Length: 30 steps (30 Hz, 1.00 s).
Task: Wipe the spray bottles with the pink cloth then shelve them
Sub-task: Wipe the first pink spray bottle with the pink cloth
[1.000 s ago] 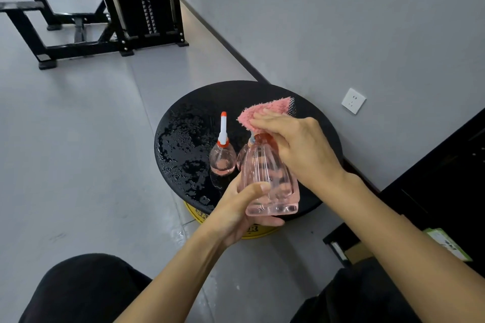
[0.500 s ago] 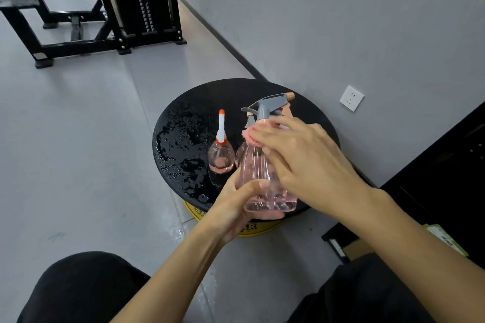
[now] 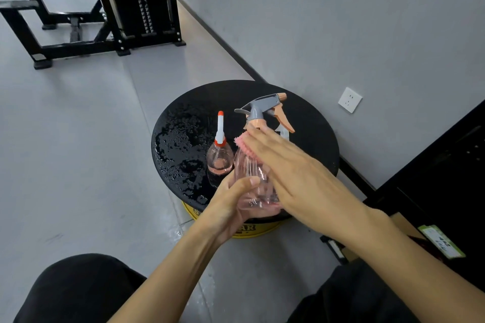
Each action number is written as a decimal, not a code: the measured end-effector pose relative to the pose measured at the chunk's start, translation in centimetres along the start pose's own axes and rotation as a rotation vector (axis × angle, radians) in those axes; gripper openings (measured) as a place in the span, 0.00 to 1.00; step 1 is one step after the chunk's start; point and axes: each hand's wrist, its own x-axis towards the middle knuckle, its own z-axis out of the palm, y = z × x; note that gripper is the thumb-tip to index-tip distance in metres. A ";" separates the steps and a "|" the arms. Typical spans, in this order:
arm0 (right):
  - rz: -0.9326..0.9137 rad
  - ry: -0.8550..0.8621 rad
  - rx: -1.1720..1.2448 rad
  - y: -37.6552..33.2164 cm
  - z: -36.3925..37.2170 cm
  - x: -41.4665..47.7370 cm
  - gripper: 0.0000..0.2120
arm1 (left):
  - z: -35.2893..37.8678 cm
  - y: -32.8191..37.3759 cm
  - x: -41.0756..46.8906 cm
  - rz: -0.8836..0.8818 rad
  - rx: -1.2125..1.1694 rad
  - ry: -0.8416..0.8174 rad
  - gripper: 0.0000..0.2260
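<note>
A clear pink spray bottle (image 3: 252, 173) with a grey and orange trigger head is held over the front of a round black table (image 3: 309, 118). My left hand (image 3: 231, 204) grips its base, thumb across the front. With straight fingers my right hand (image 3: 296, 176) presses the pink cloth (image 3: 240, 141) flat against the bottle's right side; just a fringe of cloth shows past the fingertips near the neck. A small round pink bottle (image 3: 220, 160) with a white and orange nozzle stands on the table to the left. Part of another sprayer's white stem peeks out behind my right hand.
The left part of the tabletop is wet with droplets (image 3: 181, 144). The table sits on a yellow base (image 3: 246, 229) by a grey wall with a socket (image 3: 349, 99). Black gym equipment (image 3: 131, 2) stands at the back left. A dark shelf unit (image 3: 446, 178) is at the right.
My right hand slid the cloth down from the bottle's trigger head, uncovering it, onto the body, and its fingers flattened along the side. My left hand kept its hold on the base.
</note>
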 end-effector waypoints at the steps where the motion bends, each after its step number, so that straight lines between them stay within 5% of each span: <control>1: 0.003 0.016 -0.011 0.5 0.0 0.3 0.32 | 0.1 0.0 0.0 -0.009 0.014 -0.016 0.26; 5: 0.090 0.162 0.057 1.1 0.0 1.0 0.25 | 0.2 -0.3 0.0 -0.041 0.033 -0.037 0.39; 11: -0.035 0.118 -0.030 -0.5 1.4 -0.8 0.25 | 0.0 -0.1 0.2 0.014 -0.016 0.047 0.22; 16: -0.061 0.124 -0.072 -0.9 1.6 -0.6 0.24 | -0.1 -0.2 0.1 0.019 -0.059 0.024 0.20; 26: 0.089 0.152 0.025 -1.1 1.5 0.7 0.29 | -0.1 -0.4 0.0 -0.029 -0.023 -0.013 0.39; 30: 0.067 0.185 0.052 -1.5 1.7 -0.1 0.28 | -0.4 -0.4 0.1 -0.018 -0.041 0.006 0.36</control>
